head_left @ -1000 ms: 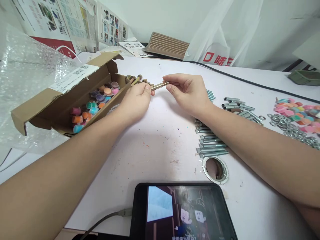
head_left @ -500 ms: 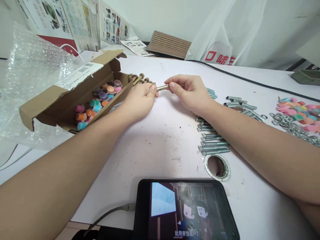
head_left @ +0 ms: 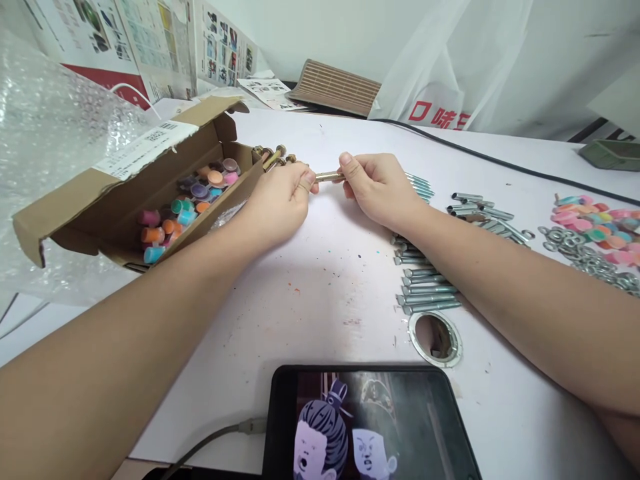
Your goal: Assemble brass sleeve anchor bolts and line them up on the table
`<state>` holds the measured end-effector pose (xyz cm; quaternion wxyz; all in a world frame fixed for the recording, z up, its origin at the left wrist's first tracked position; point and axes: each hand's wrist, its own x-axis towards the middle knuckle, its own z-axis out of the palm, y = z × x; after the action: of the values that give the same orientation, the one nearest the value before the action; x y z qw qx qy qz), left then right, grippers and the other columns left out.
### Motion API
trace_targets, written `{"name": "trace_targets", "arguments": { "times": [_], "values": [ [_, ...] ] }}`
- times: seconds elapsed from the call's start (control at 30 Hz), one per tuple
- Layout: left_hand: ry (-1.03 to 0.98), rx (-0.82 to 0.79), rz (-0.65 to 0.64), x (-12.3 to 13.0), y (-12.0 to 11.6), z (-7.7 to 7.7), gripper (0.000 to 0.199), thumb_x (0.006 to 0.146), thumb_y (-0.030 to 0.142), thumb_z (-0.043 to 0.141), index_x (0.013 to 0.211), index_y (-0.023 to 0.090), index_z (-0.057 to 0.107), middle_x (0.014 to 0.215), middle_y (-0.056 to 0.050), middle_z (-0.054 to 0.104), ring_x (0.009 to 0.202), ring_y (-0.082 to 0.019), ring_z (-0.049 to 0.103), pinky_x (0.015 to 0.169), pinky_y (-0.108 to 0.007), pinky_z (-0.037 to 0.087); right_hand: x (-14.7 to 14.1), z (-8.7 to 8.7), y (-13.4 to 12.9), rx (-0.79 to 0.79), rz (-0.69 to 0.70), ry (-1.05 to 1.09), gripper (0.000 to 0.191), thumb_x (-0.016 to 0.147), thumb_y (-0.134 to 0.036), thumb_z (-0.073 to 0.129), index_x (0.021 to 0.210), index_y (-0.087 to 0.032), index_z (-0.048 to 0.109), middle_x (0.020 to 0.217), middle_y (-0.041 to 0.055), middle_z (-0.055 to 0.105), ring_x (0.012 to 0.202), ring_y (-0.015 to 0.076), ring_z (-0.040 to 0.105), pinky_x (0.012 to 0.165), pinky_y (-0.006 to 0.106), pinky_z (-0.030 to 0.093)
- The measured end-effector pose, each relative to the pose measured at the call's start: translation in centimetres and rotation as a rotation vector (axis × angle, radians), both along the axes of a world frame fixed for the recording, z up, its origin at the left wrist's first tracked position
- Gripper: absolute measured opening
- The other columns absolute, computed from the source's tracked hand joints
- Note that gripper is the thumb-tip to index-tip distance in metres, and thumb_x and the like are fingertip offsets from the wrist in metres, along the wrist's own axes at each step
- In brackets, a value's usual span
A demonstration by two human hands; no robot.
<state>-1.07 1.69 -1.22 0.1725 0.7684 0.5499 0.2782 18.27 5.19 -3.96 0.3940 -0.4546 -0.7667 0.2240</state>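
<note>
**Both hands on one brass-coloured bolt above the white table**

The open brown cardboard box lies at 9 o'clock from my hands, flaps up, tilted on crinkled clear bubble wrap. Its tray holds small coloured plastic caps in pink, orange, teal and purple, loosely heaped. Just past the box's far corner, at 11 o'clock from my left hand, a small pile of brass-coloured bolts with hex heads rests on the white painted table.

At 3 o'clock from my right hand lie loose silver metal sleeves. A row of silver steel bolts lies side by side at 5 o'clock, partly under my right forearm. Just below that row a round metal-rimmed hole sits in the table. Far out at 3 o'clock are silver washers and a heap of pastel plastic caps. A black tablet showing a cartoon lies at 6 o'clock, cable plugged in at its left edge. A black cable crosses the table at 1 o'clock.

The short brass-coloured metal bolt lies roughly level, held off the table between my hands; only its middle shows. My left hand is curled closed over its left end, thumb tip against the shank. My right hand pinches the right end between thumb and forefinger, the other fingers folded in.
</note>
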Motion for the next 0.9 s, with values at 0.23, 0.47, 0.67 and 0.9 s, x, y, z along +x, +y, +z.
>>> {"name": "trace_targets", "arguments": {
  "times": [0.23, 0.47, 0.67, 0.9],
  "values": [
    [-0.106, -0.077, -0.011, 0.0, 0.07, -0.38, 0.029, 0.102, 0.032, 0.042, 0.083, 0.02, 0.061, 0.063, 0.0, 0.048, 0.063, -0.016, 0.046, 0.064, -0.033, 0.032, 0.15, -0.21, 0.14, 0.088, 0.102, 0.081, 0.055, 0.093, -0.073, 0.053, 0.088, -0.022, 0.07, 0.081, 0.0043, 0.069, 0.072, 0.0169, 0.059, 0.071, 0.034, 0.047],
    [-0.314, -0.224, 0.033, 0.05, -0.1, -0.53, 0.034, 0.104, 0.042, 0.033, 0.089, 0.023, 0.057, 0.061, 0.0, 0.047, 0.053, -0.015, 0.036, 0.055, -0.032, 0.029, -0.2, 0.29, -0.02, -0.04, 0.15, 0.418, 0.035, 0.08, -0.051, 0.083, 0.102, -0.026, 0.07, 0.104, 0.004, 0.073, 0.099, 0.0195, 0.068, 0.096, 0.036, 0.054],
    [-0.121, -0.025, -0.009, -0.57, 0.3, -0.19, 0.027, 0.1, 0.039, 0.046, 0.08, 0.024, 0.058, 0.066, -0.003, 0.051, 0.07, -0.02, 0.049, 0.065, -0.035, 0.034, 0.23, 0.4, -0.1, -0.043, 0.141, 0.276, 0.04, 0.087, -0.063, 0.071, 0.087, -0.023, 0.072, 0.082, 0.0032, 0.071, 0.071, 0.0147, 0.058, 0.072, 0.032, 0.051],
    [-0.035, -0.021, -0.01, -0.25, 0.23, 0.21, 0.024, 0.099, 0.026, 0.045, 0.078, 0.023, 0.057, 0.068, -0.002, 0.056, 0.07, -0.019, 0.049, 0.07, -0.035, 0.033, 0.46, -0.04, 0.36, -0.004, 0.08, 0.033, 0.063, 0.089, -0.078, 0.052, 0.067, -0.021, 0.063, 0.058, 0.0005, 0.055, 0.055, 0.0122, 0.043, 0.059, 0.031, 0.041]
  ]
}}
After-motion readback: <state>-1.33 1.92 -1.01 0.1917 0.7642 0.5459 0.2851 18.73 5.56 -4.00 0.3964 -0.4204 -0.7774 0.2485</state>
